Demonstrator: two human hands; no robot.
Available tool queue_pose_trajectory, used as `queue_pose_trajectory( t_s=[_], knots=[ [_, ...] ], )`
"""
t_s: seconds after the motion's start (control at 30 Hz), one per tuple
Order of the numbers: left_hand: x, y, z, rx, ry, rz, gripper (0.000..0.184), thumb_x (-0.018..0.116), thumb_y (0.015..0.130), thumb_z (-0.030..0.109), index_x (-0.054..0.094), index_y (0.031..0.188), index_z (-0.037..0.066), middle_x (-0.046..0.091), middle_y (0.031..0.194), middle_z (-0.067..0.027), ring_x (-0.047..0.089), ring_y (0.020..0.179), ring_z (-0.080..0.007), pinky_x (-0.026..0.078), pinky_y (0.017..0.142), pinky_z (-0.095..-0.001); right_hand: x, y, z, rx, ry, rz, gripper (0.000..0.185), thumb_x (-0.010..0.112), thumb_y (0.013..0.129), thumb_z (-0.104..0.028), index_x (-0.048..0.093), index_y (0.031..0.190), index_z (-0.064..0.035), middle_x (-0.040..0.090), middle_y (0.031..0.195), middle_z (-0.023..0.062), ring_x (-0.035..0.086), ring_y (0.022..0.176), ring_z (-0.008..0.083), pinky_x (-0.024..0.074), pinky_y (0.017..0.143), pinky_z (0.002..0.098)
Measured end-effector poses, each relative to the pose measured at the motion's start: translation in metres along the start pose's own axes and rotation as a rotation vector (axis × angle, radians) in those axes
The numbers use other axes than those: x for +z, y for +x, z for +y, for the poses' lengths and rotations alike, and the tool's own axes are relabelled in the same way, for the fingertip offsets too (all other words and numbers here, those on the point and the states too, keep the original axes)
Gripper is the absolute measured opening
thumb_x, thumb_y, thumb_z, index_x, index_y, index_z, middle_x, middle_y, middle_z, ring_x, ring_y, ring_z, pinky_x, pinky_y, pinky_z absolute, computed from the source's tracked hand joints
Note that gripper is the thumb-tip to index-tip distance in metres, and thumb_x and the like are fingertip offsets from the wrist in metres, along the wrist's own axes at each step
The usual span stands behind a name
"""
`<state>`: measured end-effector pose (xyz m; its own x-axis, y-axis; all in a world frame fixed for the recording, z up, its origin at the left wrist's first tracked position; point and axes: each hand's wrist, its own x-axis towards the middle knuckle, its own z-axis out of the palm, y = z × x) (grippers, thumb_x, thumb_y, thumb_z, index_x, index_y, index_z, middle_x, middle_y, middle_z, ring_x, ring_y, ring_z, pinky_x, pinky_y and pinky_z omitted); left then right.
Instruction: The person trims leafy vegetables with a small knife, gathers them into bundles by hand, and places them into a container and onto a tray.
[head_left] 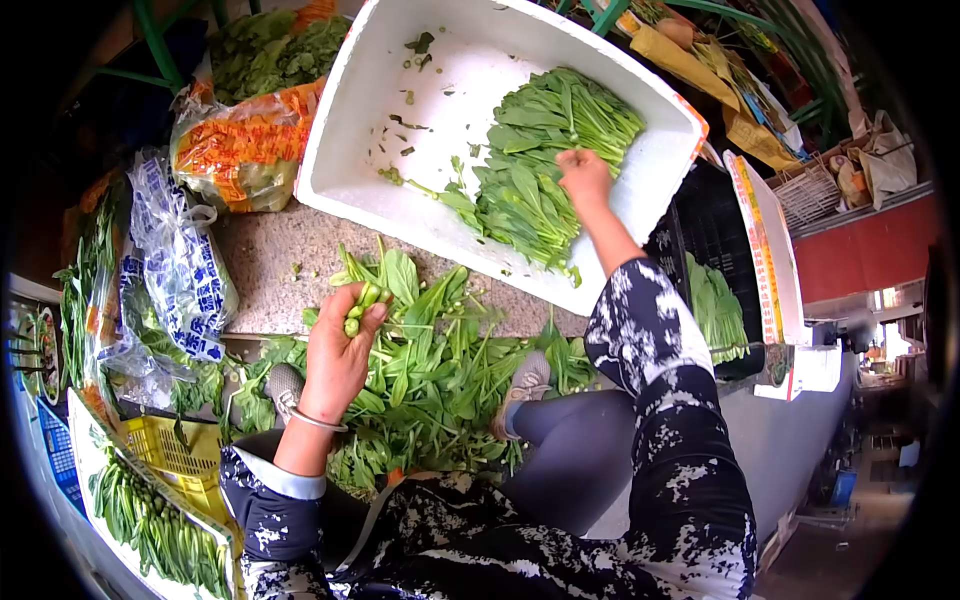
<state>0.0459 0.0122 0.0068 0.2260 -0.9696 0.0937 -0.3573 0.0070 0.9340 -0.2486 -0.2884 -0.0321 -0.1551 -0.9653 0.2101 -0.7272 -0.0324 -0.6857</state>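
Observation:
My left hand (343, 345), with a bangle on its wrist, is closed round a few thick green stems of leafy greens (366, 300). It hovers over a loose heap of leafy greens (430, 390) on the floor between my shoes. My right hand (584, 178) reaches into a white foam box (345, 130). Its fingers are curled together at the bunched leafy greens (535, 190) laid in the box's right part; what they pinch is hidden. Leaf scraps and cut stem bits lie on the box's floor.
Plastic bags of greens, one orange-printed (245, 150) and one blue-printed (180, 260), stand at left. A yellow crate (175, 445) and another box of greens (150, 520) sit lower left. On the right is a black crate (715, 250) with greens. A stone slab (265, 255) lies below the foam box.

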Motion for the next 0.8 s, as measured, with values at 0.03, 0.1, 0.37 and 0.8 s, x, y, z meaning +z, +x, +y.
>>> queue_pose_trajectory(
  t_s=[0.03,0.1,0.37,0.8],
  knots=[
    [0.0,0.002,0.002,-0.001,0.003,0.007,0.017,0.057,0.085,0.013,0.055,0.098,0.002,0.059,0.088,-0.0118,0.055,0.08,-0.0218,0.043,0.073,-0.0289,-0.002,0.018,-0.002,-0.05,-0.051,0.101,0.029,0.069,0.071,-0.031,0.062,0.083,-0.0048,0.064,0.075,0.0115,0.06,0.063,0.0263,0.0463,0.058,0.0365],
    [-0.001,0.008,0.006,-0.069,-0.187,0.012,0.016,0.056,0.087,0.014,0.054,0.097,0.002,0.063,0.086,-0.008,0.056,0.077,-0.0152,0.043,0.069,-0.0258,-0.003,0.04,-0.01,-0.103,-0.095,0.198,0.03,0.07,0.071,-0.031,0.063,0.083,-0.005,0.064,0.076,0.0125,0.061,0.067,0.0282,0.0465,0.06,0.0375],
    [-0.007,0.018,0.015,-0.119,-0.273,0.06,0.017,0.045,0.093,0.021,0.049,0.096,0.004,0.059,0.078,-0.0029,0.051,0.073,-0.0083,0.04,0.069,-0.0219,0.0,0.071,-0.017,0.08,-0.347,0.207,0.019,0.07,0.066,-0.024,0.066,0.078,-0.0098,0.065,0.076,0.0083,0.062,0.07,0.0274,0.0476,0.062,0.0368],
    [-0.009,0.013,0.015,-0.206,-0.366,0.272,0.022,0.065,0.08,0.009,0.052,0.097,0.004,0.051,0.067,0.0027,0.047,0.055,-0.0058,0.04,0.051,-0.0181,-0.058,-0.119,-0.101,-0.134,0.285,-1.404,0.023,0.07,0.071,-0.008,0.064,0.093,-0.0039,0.064,0.087,0.0068,0.06,0.067,0.0116,0.0508,0.062,0.0237]
  ],
)
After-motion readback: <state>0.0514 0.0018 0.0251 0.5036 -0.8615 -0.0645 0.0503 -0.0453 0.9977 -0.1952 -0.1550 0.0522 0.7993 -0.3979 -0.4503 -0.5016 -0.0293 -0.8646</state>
